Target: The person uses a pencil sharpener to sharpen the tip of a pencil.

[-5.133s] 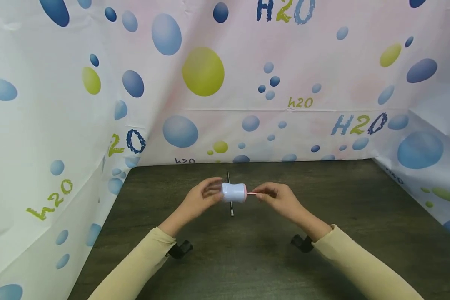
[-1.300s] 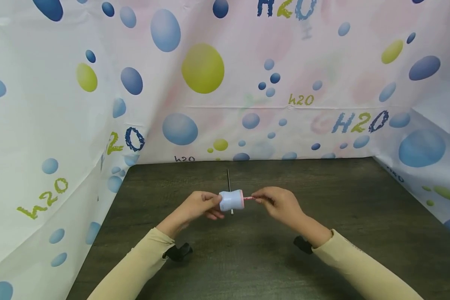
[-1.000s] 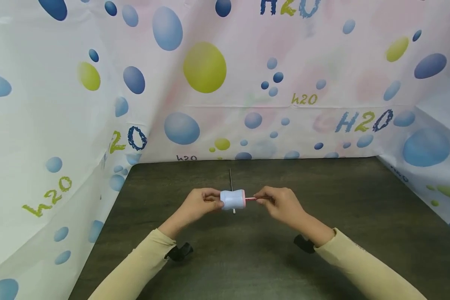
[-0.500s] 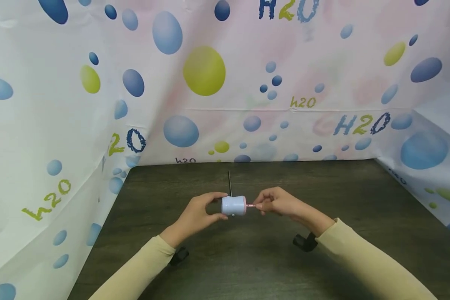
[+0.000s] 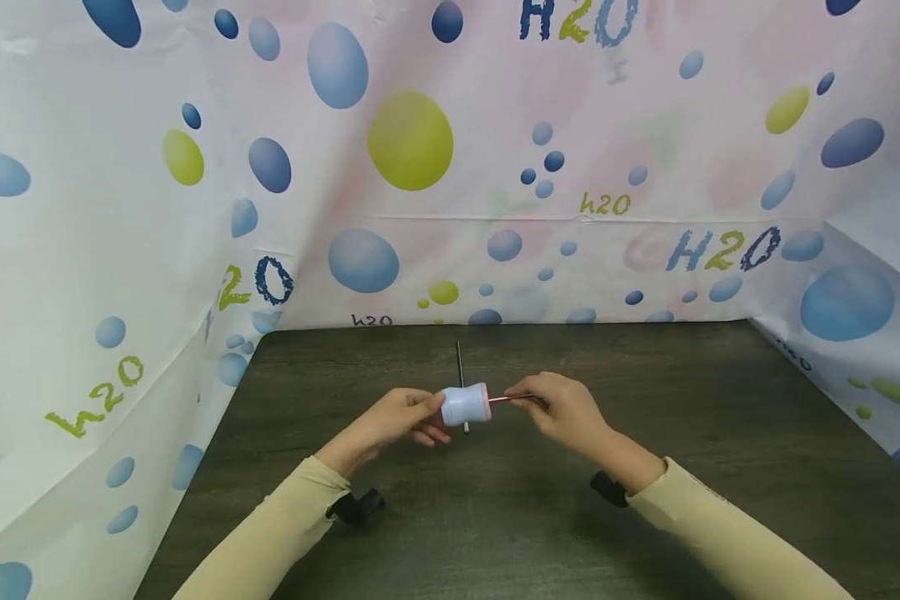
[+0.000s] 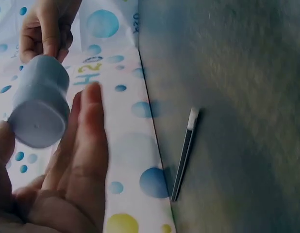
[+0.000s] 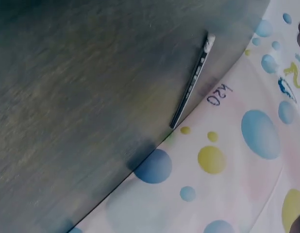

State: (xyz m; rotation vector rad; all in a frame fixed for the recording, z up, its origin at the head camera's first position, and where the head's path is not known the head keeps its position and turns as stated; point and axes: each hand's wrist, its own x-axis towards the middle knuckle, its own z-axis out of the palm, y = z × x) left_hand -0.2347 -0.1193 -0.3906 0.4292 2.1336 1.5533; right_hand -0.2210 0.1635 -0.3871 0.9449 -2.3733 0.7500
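My left hand [image 5: 396,418] holds a light blue pencil sharpener [image 5: 465,404] above the table, thumb on top and other fingers underneath. From its pink right end sticks a thin red pencil [image 5: 500,399], pinched by my right hand [image 5: 566,415]. The pencil's inner end is hidden in the sharpener. In the left wrist view, the sharpener [image 6: 41,99] shows its round base, between my thumb and straighter fingers. Behind and below it, a black pencil [image 5: 460,362] with a white end lies on the table. The right wrist view shows this black pencil [image 7: 192,82] but not the held sharpener.
The dark wooden table [image 5: 495,517] spreads under both arms. White sheeting [image 5: 495,92] with blue and green dots and "H2O" lettering rises along the back and sides. Black devices [image 5: 357,506] are strapped at both wrists.
Half a second ago my left fingers were spread above and below the sharpener; now my thumb lies on top. My right hand has turned too. The red pencil stays in the sharpener.
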